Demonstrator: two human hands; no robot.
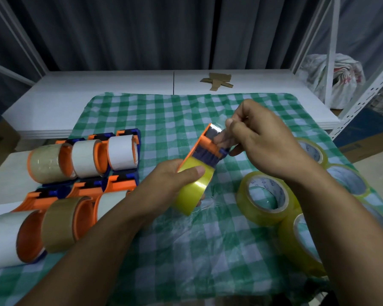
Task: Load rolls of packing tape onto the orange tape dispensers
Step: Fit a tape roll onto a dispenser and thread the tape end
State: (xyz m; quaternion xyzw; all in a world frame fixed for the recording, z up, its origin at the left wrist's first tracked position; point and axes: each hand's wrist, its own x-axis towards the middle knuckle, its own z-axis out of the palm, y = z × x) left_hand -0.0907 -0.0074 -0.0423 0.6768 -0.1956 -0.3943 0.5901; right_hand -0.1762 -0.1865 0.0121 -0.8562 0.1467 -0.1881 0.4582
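Observation:
An orange tape dispenser [205, 143] with a yellowish clear tape roll [194, 191] mounted on it is held tilted above the checked cloth. My left hand [175, 180] grips the roll and the dispenser's lower end, thumb across the tape. My right hand [259, 142] pinches the loose clear tape end near the toothed blade [216, 128] at the dispenser's top. Several loaded orange-and-blue dispensers [91, 160] lie in two rows at the left. Loose yellowish tape rolls [266, 197] lie at the right, partly hidden by my right forearm.
A green-and-white checked cloth [164, 111] covers the work surface. Beyond it is a white table [97, 89] with cardboard scraps [219, 81]. A white metal shelf frame [367, 93] and a white plastic bag [332, 74] stand at the right. Dark curtains hang behind.

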